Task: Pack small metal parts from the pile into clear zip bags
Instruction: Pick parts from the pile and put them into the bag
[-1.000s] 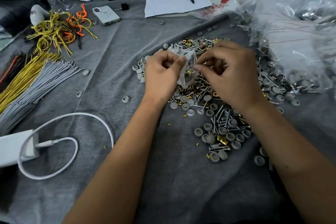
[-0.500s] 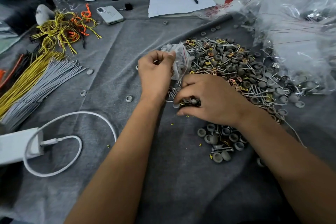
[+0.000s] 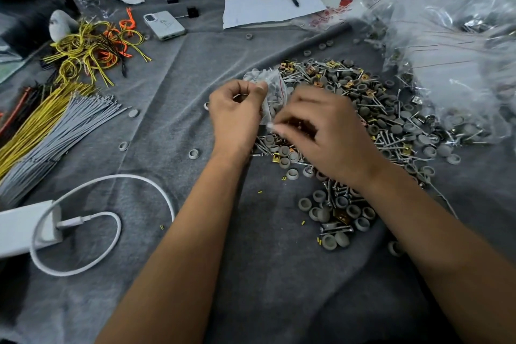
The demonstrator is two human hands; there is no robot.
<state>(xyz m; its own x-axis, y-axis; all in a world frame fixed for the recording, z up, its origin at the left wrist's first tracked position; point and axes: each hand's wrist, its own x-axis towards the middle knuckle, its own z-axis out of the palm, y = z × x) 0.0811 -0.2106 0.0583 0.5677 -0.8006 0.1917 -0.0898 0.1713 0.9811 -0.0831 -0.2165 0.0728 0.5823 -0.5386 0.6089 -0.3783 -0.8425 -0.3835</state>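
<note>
A pile of small parts (image 3: 371,109), screws, grey caps and brass clips, is spread over the grey cloth (image 3: 195,64). My left hand (image 3: 236,117) pinches the top edge of a small clear zip bag (image 3: 272,88) with grey caps inside. Just right of the bag, my right hand (image 3: 324,134) hovers over the pile with its fingers curled, blurred. Something small shows between its fingertips at the bag's lower edge; I cannot tell what it is.
A heap of clear zip bags (image 3: 452,45) lies at the right. Grey and yellow wire bundles (image 3: 53,126) and tangled wires (image 3: 95,50) lie at the left. A white charger with its cable (image 3: 106,220), a phone (image 3: 164,25) and paper with a pen (image 3: 268,8) also lie on the cloth.
My right hand dropped from the bag to the pile, then rose back toward the bag's lower edge with fingers curled. My left hand kept its hold on the bag.
</note>
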